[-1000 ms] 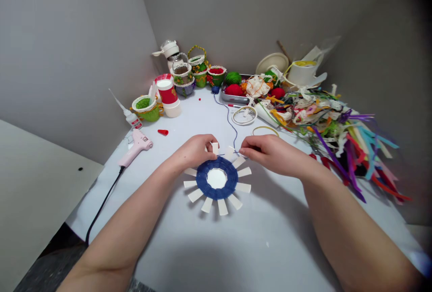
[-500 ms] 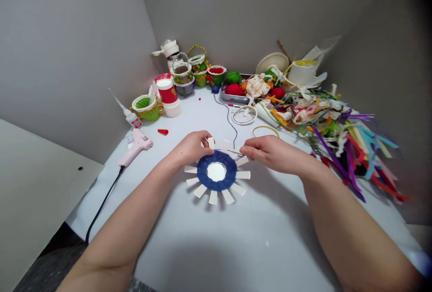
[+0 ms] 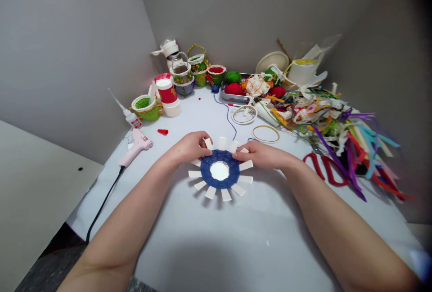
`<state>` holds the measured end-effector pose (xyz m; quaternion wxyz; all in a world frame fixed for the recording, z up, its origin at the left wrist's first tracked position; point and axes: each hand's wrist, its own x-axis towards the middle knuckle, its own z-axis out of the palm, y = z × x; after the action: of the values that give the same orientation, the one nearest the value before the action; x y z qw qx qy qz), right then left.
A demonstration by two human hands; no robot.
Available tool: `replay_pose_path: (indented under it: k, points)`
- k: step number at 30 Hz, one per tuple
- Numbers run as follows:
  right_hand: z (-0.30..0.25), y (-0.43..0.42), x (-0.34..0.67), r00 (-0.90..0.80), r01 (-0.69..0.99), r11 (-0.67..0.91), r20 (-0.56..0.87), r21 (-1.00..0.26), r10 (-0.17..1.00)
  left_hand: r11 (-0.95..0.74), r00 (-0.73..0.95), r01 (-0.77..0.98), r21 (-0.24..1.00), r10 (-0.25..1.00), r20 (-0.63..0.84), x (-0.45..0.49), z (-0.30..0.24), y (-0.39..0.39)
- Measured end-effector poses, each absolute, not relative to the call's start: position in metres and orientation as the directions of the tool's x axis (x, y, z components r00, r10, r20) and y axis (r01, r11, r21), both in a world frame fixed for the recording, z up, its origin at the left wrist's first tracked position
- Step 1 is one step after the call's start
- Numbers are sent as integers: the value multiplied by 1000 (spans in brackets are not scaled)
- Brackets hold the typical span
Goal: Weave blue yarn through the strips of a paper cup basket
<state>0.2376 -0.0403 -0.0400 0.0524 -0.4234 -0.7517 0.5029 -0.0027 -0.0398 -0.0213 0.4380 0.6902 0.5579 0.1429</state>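
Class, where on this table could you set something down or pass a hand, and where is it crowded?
White tabletop shows in front of the blue woven disc, between the forearms, and between the disc and pink glue gun. Crowded: the right, around the ribbon heap, and the back, by the small baskets.

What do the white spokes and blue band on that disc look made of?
The white spokes look like matte card: flat strips, crisp cut edges. The blue band seems to be yarn or cord, wound in fine matte rows; the fibre cannot be told.
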Motion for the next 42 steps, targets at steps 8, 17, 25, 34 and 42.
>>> replay_pose_path:
  k: [8, 17, 25, 34, 42]
  points:
    - [-31, -47, 231, -718, 558, 221, -332, -800, 611, -191, 544, 605, 773, 808, -226, 3, -9, -51]
    - [-25, -47, 231, -718, 547, 223, -316, -807, 620, -252, 555, 598, 761, 815, -166, 17, -20, -53]
    - [-16, -38, 254, -647, 610, 266, -274, -747, 711, -212, 473, 644, 735, 866, -164, 9, -22, -47]
    - [3, -53, 248, -518, 687, 367, -69, -627, 852, -195, 427, 686, 701, 888, -172, 9, -21, -47]
    - [9, -64, 243, -562, 726, 450, -72, -521, 824, -143, 374, 669, 729, 912, -165, 5, -22, -45]
